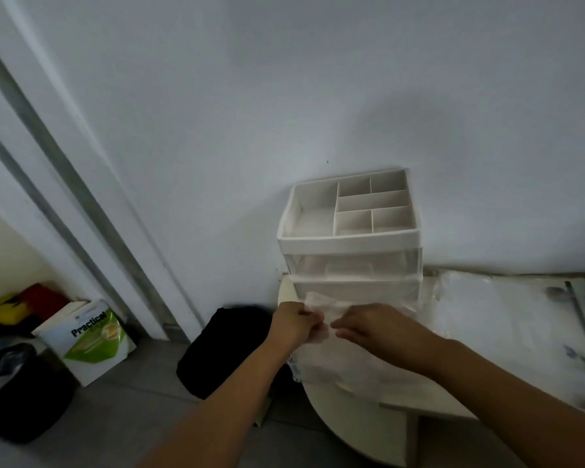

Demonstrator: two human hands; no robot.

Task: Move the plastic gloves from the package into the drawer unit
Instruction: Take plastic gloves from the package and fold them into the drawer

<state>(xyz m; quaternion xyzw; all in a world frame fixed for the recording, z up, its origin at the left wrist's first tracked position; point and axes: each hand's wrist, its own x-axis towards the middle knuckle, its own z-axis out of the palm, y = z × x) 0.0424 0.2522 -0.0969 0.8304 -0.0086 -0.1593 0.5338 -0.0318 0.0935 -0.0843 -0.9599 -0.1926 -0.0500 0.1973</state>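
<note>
Opening seems your step: left hand [296, 320] and right hand [368, 324] each pinch the clear plastic package [335, 363] at lower centre. Next, draw its contents out; the drawer unit [352, 244] above looks closed.

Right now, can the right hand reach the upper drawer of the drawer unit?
Probably yes: the front of the upper drawer shows bare beyond the right hand, nothing between. But that hand and the left hand both pinch the thin plastic, so it must let go first.
</note>
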